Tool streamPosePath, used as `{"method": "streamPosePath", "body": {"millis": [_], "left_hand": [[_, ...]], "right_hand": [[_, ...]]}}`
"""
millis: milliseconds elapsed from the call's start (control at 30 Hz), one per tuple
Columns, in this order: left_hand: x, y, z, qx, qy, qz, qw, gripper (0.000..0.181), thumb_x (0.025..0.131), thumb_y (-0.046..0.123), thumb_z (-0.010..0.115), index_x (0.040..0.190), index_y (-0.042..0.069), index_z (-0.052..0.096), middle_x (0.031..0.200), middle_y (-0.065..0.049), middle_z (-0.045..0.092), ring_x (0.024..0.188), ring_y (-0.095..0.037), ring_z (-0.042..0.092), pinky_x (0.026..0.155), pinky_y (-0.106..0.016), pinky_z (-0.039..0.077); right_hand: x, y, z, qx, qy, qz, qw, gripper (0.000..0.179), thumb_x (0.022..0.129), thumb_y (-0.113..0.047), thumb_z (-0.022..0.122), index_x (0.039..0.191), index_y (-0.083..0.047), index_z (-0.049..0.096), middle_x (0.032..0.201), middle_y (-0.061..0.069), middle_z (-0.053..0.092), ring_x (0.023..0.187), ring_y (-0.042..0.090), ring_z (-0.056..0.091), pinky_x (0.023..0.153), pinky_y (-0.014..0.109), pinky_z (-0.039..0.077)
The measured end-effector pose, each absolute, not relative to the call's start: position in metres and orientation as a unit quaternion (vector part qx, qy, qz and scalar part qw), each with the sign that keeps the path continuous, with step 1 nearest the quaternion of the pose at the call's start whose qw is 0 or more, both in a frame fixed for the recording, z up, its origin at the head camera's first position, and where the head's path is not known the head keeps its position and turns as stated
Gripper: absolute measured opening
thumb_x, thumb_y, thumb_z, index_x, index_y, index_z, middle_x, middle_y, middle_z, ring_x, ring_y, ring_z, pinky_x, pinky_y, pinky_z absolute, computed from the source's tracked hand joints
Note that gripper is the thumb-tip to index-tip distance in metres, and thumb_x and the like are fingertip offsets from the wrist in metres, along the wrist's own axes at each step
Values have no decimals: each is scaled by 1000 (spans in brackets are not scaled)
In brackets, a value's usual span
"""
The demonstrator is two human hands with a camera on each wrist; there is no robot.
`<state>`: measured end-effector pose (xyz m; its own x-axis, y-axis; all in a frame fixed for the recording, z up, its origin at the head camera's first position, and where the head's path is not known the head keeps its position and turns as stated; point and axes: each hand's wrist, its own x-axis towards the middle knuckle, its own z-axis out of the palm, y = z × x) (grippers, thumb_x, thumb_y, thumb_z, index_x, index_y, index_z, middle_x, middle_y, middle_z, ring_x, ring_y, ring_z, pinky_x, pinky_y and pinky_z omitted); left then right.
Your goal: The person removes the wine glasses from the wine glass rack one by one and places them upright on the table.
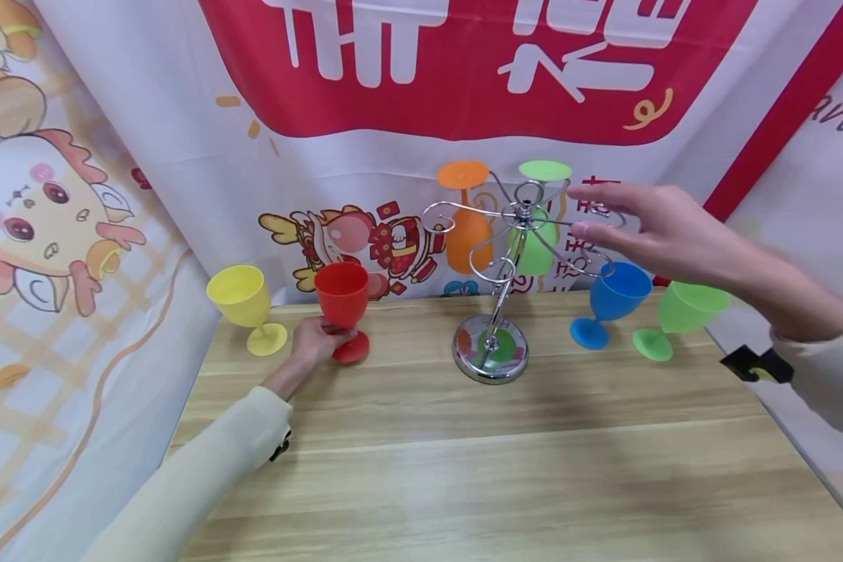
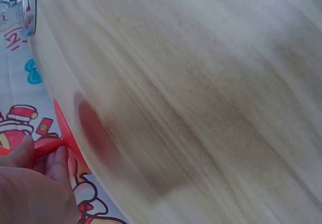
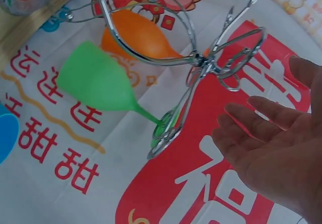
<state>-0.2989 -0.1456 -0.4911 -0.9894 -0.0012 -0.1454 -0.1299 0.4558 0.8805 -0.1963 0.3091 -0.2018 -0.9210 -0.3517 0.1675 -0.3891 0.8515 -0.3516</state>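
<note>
My left hand [image 1: 314, 339] pinches the stem of a red plastic goblet [image 1: 342, 295], just under its upright bowl. In the left wrist view the goblet's foot [image 2: 70, 141] shows close to the tabletop, with a red reflection in the wood beside it. A chrome goblet rack [image 1: 524, 212] with curled arms stands at the back. An orange goblet [image 1: 469, 240] and a light green goblet [image 1: 535, 246] hang from it upside down. Beside the rack's right-hand arms my right hand [image 1: 646, 222] is held up, fingers extended and palm bare in the right wrist view.
A yellow goblet [image 1: 240, 297] stands upright left of the red one. To the right of the rack are an upright blue goblet [image 1: 620, 293] and another light green goblet [image 1: 690, 308]. Behind the wooden table [image 1: 421, 468] hangs a printed cloth [image 1: 204, 179].
</note>
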Motion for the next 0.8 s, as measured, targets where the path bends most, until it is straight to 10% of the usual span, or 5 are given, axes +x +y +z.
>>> {"method": "streamPosePath", "body": {"millis": [800], "left_hand": [[-319, -156, -506, -88, 844, 528, 22, 40, 96, 7, 75, 131, -10, 65, 128, -30, 70, 120, -41, 65, 113, -49, 51]], "right_hand": [[-236, 310, -226, 207, -964, 160, -36, 83, 103, -49, 60, 171, -21, 21, 177, 14, 18, 159, 45, 23, 108, 79, 40]]}}
